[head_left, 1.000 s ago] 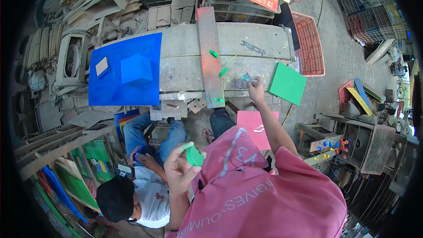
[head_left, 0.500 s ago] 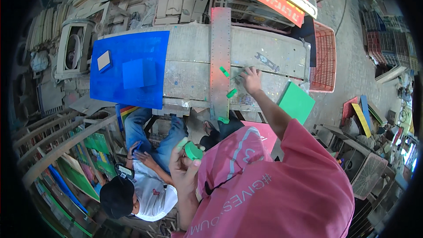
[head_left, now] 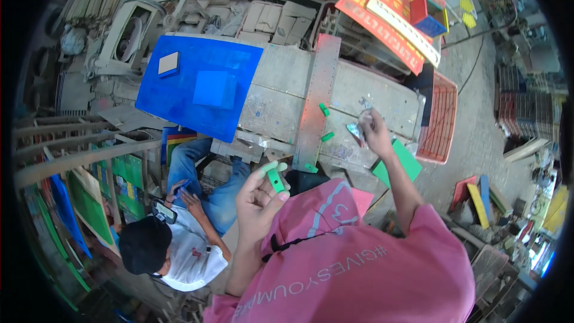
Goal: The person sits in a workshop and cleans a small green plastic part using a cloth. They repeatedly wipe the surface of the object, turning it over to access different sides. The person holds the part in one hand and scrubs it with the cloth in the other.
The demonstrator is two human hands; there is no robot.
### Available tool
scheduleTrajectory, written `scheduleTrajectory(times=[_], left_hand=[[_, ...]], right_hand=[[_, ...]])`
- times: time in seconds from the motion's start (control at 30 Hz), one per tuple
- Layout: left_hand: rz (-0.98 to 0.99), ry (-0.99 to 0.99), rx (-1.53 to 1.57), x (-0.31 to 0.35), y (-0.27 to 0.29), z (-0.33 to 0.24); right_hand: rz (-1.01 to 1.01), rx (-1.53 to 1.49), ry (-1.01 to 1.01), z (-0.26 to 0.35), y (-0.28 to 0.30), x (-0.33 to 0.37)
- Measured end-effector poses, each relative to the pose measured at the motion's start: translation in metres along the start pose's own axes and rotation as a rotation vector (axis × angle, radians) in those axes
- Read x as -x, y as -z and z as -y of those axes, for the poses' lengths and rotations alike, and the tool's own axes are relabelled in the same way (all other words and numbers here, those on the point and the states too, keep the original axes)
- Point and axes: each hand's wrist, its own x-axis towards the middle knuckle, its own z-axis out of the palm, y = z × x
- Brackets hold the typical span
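Observation:
My left hand (head_left: pixel 257 200), raised in front of my shirt, pinches a small green block (head_left: pixel 275 180) with a dark hole in it. Over the bench, my right hand (head_left: pixel 375 131) has its fingers curled at a flat grey metal wrench (head_left: pixel 364 103), mostly covered by the hand. A small dark triangular piece with teal and red on it (head_left: pixel 356 134) lies beside that hand. Two more green pieces, an upper one (head_left: pixel 324 109) and a lower one (head_left: pixel 327 137), lie at the long perforated metal strip (head_left: pixel 320 90). Another green piece (head_left: pixel 311 168) sits by the strip's near end.
A blue board (head_left: pixel 161 96) with a blue block (head_left: pixel 214 89) and a pale-topped block (head_left: pixel 168 64) covers the bench's left part. At the right are a green panel (head_left: pixel 403 162) and a red crate (head_left: pixel 439 122). A seated person in a white shirt (head_left: pixel 194 257) is at left.
My right hand has moved right, to the metal wrench, uncovering the triangular piece. My left hand has raised and turned the green block. The view has shifted, with the bench appearing farther right.

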Motion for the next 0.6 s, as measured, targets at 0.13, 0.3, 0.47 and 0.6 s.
scheduleTrajectory(times=[0.13,0.3,0.47,0.6], left_hand=[[0.105,-0.075,-0.009,0.004,-0.002,-0.011],[0.304,-0.229,0.157,0.017,-0.002,-0.03],[0.328,-0.285,0.173,0.037,0.014,-0.039],[0.309,-0.313,0.19,0.047,0.024,-0.048]], right_hand=[[0.157,-0.21,0.083,0.115,-0.002,0.076],[0.459,-0.778,0.217,0.189,-0.006,0.138],[0.287,-0.861,0.57,0.213,-0.036,0.16],[0.127,-0.899,0.728,0.225,-0.057,0.168]])
